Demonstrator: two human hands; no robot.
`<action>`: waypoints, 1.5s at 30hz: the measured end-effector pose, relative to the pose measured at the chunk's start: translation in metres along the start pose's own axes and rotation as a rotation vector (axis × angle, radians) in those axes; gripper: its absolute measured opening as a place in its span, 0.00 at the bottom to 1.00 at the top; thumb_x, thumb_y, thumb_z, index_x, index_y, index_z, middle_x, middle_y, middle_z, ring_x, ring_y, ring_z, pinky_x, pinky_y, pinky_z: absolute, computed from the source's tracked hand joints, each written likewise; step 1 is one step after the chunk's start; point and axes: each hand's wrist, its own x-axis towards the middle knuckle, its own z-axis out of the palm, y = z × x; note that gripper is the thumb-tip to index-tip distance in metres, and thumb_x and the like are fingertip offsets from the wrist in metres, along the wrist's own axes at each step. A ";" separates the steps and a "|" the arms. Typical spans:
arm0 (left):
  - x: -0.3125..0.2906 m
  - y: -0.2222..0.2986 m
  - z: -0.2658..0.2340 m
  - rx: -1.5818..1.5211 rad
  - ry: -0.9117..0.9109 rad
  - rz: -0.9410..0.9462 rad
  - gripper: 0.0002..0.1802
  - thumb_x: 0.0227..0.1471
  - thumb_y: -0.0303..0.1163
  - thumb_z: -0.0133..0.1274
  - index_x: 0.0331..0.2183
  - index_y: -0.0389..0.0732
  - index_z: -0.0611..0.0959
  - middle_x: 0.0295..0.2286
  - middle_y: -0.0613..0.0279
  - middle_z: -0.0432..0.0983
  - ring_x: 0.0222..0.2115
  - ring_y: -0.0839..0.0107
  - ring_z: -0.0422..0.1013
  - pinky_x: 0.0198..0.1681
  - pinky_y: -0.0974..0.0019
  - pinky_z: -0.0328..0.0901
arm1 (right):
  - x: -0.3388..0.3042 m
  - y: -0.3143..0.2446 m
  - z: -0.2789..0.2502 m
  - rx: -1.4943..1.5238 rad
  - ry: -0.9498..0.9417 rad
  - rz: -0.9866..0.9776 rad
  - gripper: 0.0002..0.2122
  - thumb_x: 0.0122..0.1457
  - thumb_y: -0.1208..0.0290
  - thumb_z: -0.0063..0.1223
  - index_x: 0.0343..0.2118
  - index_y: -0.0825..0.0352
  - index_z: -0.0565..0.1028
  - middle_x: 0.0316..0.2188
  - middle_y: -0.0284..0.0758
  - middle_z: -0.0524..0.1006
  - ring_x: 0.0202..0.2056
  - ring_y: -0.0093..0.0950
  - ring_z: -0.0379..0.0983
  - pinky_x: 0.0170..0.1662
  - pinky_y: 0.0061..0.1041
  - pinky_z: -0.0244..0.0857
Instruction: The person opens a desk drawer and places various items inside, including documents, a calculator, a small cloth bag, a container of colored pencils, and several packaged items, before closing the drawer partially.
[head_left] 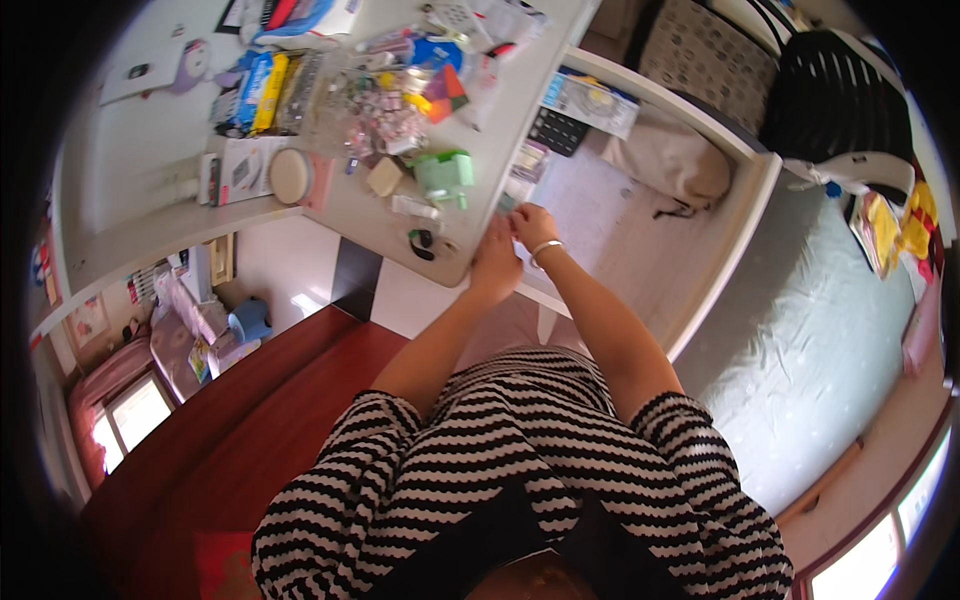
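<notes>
We have our left hand and right hand close together at the left edge of the open drawer, beside the table. Whether our fingers pinch anything, we cannot tell. Small packets lie along that drawer edge.

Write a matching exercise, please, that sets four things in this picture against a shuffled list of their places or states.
1. right hand
2. drawer
3. pouch
4. green item

A. on the desktop
B. has a bracelet at its wrist
C. beige, lying in the drawer
D. pulled open

Pairs: 1-B, 2-D, 3-C, 4-A
</notes>
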 end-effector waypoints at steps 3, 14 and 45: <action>0.000 -0.004 0.002 -0.037 -0.017 -0.031 0.38 0.39 0.24 0.54 0.53 0.31 0.56 0.55 0.35 0.47 0.54 0.43 0.52 0.56 0.54 0.52 | 0.000 -0.007 -0.006 -0.030 -0.071 0.053 0.10 0.53 0.66 0.46 0.26 0.68 0.75 0.21 0.40 0.77 0.23 0.32 0.76 0.29 0.29 0.69; 0.008 0.005 -0.001 -0.158 -0.085 -0.155 0.39 0.41 0.28 0.54 0.54 0.33 0.56 0.54 0.36 0.51 0.54 0.44 0.54 0.54 0.51 0.54 | 0.003 -0.021 -0.017 -0.285 -0.092 0.145 0.19 0.54 0.52 0.43 0.28 0.66 0.76 0.27 0.47 0.77 0.32 0.46 0.74 0.38 0.41 0.65; 0.044 0.027 -0.146 -0.622 0.527 0.384 0.36 0.44 0.24 0.50 0.54 0.31 0.56 0.52 0.40 0.56 0.53 0.46 0.55 0.55 0.57 0.53 | 0.009 -0.184 -0.087 0.929 -0.079 0.049 0.21 0.62 0.56 0.37 0.46 0.71 0.68 0.40 0.40 0.74 0.41 0.31 0.72 0.42 0.29 0.66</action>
